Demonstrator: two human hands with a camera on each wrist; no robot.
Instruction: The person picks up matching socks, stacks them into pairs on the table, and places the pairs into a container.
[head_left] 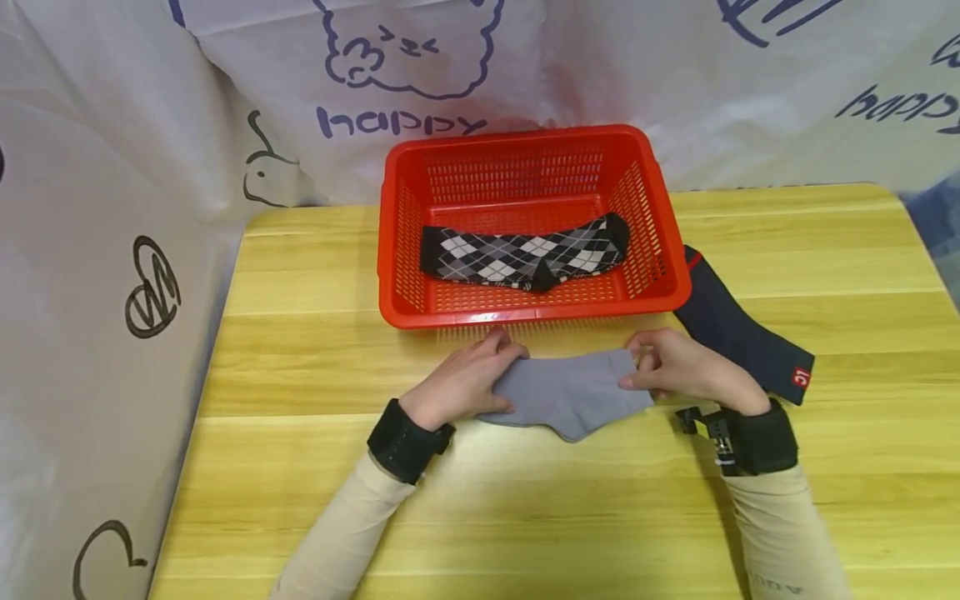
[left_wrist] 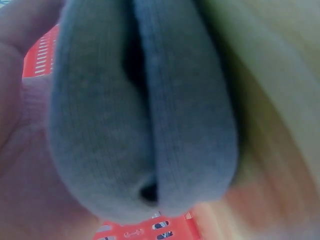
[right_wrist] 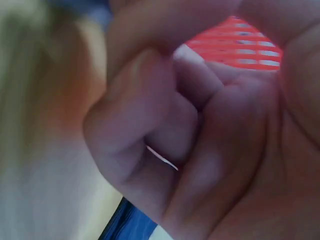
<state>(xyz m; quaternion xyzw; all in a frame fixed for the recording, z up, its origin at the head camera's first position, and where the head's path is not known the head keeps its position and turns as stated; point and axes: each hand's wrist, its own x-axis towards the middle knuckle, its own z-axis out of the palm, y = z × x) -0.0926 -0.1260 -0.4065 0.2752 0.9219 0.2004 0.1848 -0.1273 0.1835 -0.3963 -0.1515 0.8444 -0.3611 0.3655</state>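
Leftmost, the left hand [head_left: 465,379] lies on one end of the grey sock [head_left: 570,392], its fingers curled over the cloth and holding it down on the wooden table [head_left: 300,500]; the left wrist view shows that soft knit bunched against the palm, folded on itself. The sock rests flat on the table just in front of the red basket [head_left: 525,312], stretched between the two hands. At its other end the right hand [head_left: 686,367] pinches the edge between thumb and fingers; the right wrist view shows the fingers tightly curled, though the sock itself is hidden there. I judge the sock light, limp and not slippery, so it will sag unless taken at both ends or near the cuff and toe, as it is now. Counting: one grey sock on the table, one black-and-white argyle sock [head_left: 525,254] lying inside the basket, and one dark navy sock [head_left: 742,333] lying on the table just beside the basket's right side, near the right hand. One basket, two hands.
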